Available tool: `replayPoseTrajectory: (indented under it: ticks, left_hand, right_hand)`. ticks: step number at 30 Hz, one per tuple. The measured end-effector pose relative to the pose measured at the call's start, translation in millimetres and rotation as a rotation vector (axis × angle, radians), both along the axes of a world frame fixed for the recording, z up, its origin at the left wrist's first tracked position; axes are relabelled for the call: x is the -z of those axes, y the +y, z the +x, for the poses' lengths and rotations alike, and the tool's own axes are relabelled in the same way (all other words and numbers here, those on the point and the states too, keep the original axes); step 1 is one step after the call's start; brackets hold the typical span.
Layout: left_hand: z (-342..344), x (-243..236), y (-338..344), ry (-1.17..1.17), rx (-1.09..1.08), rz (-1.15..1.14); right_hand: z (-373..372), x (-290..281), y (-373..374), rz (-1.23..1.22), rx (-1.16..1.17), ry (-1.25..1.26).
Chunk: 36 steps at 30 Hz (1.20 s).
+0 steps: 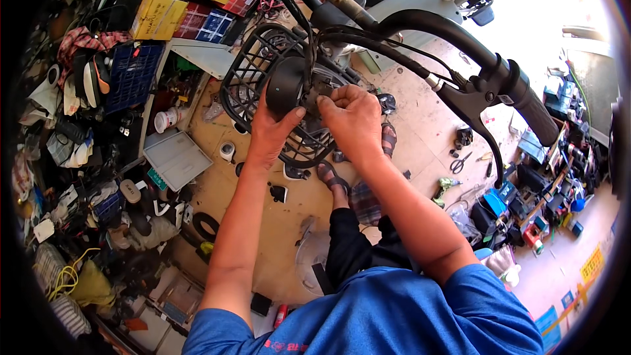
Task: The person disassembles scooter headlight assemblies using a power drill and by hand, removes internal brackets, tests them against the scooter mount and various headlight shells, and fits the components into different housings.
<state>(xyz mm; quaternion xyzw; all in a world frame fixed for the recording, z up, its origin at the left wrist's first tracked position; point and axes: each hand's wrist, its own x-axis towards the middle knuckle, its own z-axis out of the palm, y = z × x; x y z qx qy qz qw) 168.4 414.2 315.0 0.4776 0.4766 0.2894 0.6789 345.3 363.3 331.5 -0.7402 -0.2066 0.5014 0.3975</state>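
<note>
My left hand is wrapped around the side of a round black housing, like a lamp, its thumb pressed on the lower right. My right hand pinches at a small dark bracket just right of the housing, fingers curled. Black cables run down to it from above. A black wire basket sits around and behind both hands. Over to the upper right is a curved handlebar with a black brake lever and grip.
Cluttered shelves with a blue crate, yellow cartons and a grey lid line the left. My sandalled feet stand on the floor, near scissors and a green drill. Piled parts lie at right.
</note>
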Motion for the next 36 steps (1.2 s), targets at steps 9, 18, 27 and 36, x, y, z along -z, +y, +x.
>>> replayPoseTrajectory:
  ticks: [9,18,27,36]
  left_hand:
    - [-18.1,21.7,-1.6,-0.029,-0.075,-0.122]
    - [-10.7,11.7,-3.6,-0.007,-0.175,-0.112]
    - [-10.3,-0.3,-16.0,0.013,-0.274,-0.087]
    - [-58.5,4.2,-69.0,-0.438,-0.574,-0.261]
  right_hand:
    - [4.6,1.9,3.7,0.038,-0.063,-0.003]
    - [33.9,15.7,-55.8,0.146,0.045,0.342]
    - [75.0,15.1,-120.0,-0.027,0.142,0.379]
    - [58.4,-9.4,-136.8,0.014,0.159,0.472]
